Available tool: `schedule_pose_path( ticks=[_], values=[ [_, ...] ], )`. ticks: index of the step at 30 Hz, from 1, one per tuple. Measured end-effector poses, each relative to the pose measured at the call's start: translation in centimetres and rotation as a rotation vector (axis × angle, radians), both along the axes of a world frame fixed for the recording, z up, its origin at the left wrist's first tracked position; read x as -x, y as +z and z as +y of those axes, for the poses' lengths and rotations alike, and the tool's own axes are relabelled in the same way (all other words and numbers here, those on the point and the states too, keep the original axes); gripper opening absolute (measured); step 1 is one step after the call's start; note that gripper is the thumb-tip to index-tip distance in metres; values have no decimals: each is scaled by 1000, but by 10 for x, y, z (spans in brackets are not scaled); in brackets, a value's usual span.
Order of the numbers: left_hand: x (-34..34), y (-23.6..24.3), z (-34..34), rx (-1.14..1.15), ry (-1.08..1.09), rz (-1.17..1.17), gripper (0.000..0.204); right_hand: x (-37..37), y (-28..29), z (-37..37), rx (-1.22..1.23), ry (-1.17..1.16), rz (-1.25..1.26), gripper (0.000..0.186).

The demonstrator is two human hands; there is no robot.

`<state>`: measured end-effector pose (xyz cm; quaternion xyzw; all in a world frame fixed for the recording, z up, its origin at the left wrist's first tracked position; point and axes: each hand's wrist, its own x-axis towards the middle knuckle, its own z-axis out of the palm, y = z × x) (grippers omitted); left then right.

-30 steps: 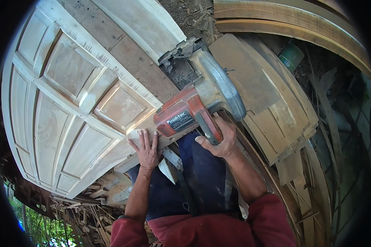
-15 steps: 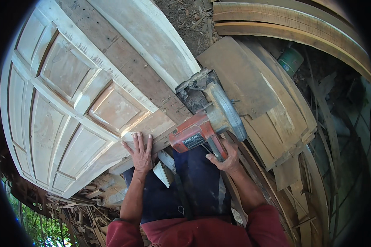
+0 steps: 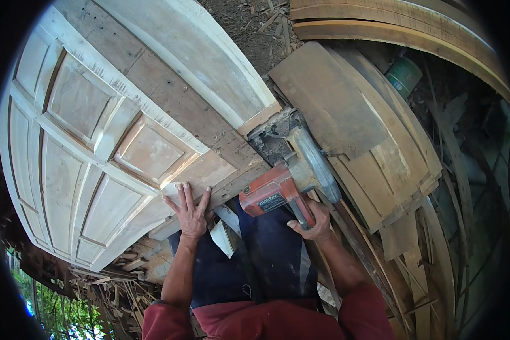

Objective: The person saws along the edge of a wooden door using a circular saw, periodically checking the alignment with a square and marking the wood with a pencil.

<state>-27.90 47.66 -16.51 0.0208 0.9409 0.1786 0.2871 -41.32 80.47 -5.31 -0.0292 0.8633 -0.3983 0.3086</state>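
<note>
My right hand (image 3: 314, 222) is wrapped round the rear handle of a red circular saw (image 3: 269, 190) with a worn grey metal guard. The saw's dusty base plate sits by the end of a brown plank (image 3: 175, 93), beside the squared-off end of a long pale board (image 3: 209, 56). The blade is hidden. At the left lies a pale wooden panelled door (image 3: 170, 184). My left hand (image 3: 192, 218) rests on its near corner with fingers spread, gripping nothing. Below that hand, a pale wedge-shaped offcut (image 3: 222, 240) lies against my dark trousers.
Stacked brown boards (image 3: 351, 119) lie right of the saw, with long thin strips below them. More long curved-looking planks (image 3: 391, 25) fill the upper right. A green can (image 3: 404, 76) stands among scraps there. Broken wood pieces (image 3: 127, 300) lie heaped at the lower left.
The saw has shifted slightly right and toward me, uncovering the pale board's end. My left hand has stayed on the door, and the view has moved a little.
</note>
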Motion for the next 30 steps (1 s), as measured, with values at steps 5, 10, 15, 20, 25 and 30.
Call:
schedule_pose_path(
  ticks=[5,10,15,20,25,30],
  values=[
    [-2,-1,0,1,-5,10,111,8,-1,-8,18,-23,-27,54],
    [0,-1,0,-16,8,-15,111,17,-6,-20,29,-6,61,55],
    [-4,-2,-2,-18,11,-2,110,26,-8,-31,36,10,56,55],
    [-3,-2,-1,-13,34,9,97,39,-9,-42,56,41,92,54],
    [-3,-1,-4,-23,36,-39,100,51,-6,-54,48,46,76,53],
    [-7,-5,-3,-26,39,16,103,67,-7,-71,56,58,97,51]
  ],
)
